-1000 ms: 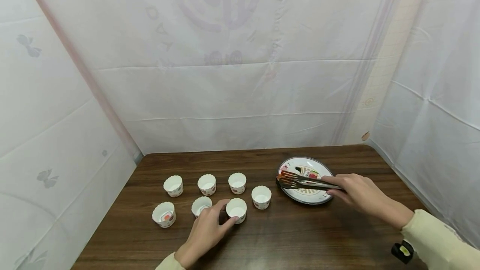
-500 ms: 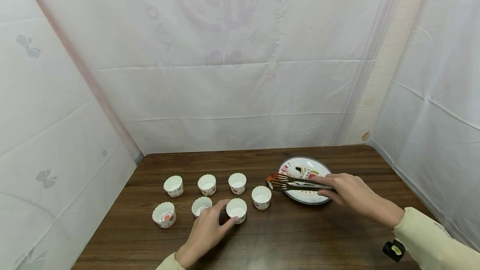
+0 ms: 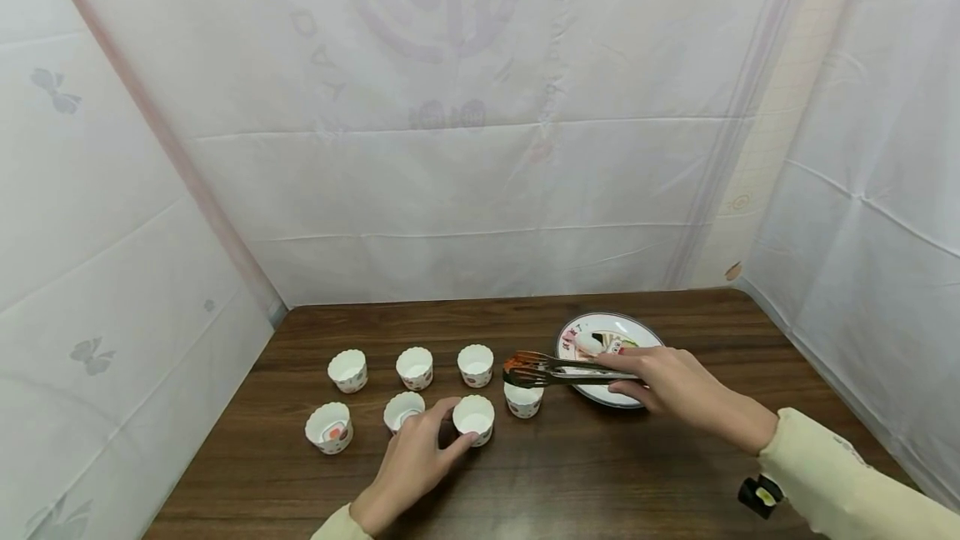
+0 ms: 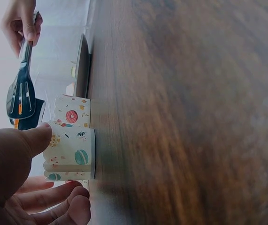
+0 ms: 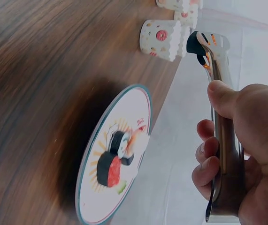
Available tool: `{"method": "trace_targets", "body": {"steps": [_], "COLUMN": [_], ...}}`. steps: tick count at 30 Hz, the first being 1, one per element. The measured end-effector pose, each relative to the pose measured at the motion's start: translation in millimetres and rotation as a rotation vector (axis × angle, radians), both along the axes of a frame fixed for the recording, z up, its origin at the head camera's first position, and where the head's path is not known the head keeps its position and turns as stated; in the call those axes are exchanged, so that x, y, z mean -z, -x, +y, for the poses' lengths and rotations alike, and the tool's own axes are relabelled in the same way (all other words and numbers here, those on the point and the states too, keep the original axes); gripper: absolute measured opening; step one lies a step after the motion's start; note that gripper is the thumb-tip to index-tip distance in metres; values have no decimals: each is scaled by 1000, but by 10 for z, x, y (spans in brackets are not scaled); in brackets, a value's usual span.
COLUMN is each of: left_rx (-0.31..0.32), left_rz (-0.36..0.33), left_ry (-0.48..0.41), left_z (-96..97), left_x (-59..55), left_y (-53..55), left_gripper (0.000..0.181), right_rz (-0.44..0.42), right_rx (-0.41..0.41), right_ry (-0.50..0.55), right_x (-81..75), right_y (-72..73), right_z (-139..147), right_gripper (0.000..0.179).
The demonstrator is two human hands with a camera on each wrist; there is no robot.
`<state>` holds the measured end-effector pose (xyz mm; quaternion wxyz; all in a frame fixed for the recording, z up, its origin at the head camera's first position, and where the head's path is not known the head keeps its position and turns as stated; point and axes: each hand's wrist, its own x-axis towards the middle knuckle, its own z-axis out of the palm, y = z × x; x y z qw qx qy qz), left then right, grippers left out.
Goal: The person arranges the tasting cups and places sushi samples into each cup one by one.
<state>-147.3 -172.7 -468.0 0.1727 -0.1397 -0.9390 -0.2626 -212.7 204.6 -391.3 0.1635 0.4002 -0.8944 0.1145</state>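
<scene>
In the lower middle of the head view, the left hand (image 3: 412, 461) reaches in from the bottom edge, its thumb and fingers set round a white paper cup (image 3: 474, 417) that stands upright on the wooden table (image 3: 570, 473). The right hand (image 3: 675, 386) comes in from the lower right, well apart from the left, palm turned down, gripping a pair of tongs (image 4: 24, 77) whose slotted heads hang over another cup (image 3: 523, 407) just right of centre. Something orange (image 3: 513, 363) shows between those heads, though the slots hide its shape. Three cups (image 3: 415, 368) stand in a back row; at lower left, a front cup (image 3: 329, 432) has an orange and white piece in it, while the contents of its neighbour (image 3: 404, 412) are hard to make out. On the plate (image 5: 86, 197), right of centre, lie several sushi-like pieces (image 5: 108, 169), one black-sided with a red top.
</scene>
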Motion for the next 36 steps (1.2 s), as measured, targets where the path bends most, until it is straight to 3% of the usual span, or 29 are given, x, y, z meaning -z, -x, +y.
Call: {"method": "trace_targets", "body": {"steps": [9, 18, 28, 36], "left_rx": [-6, -11, -8, -3], "left_rz": [-6, -11, -33, -25], "left_ry": [-2, 4, 11, 13], "left_z": [1, 3, -3, -9], "left_x": [1, -3, -8, -11], "left_y": [6, 5, 16, 8], "left_gripper": [46, 48, 52, 53], "right_rz": [31, -3, 44, 34], "right_rx": [-50, -61, -148, -160], "right_ry": [-3, -20, -5, 4], "right_x": [21, 28, 106, 143], "right_y": [15, -21, -17, -17], "right_z": [-219, -395, -491, -513], "right_gripper": [38, 35, 35, 34]}}
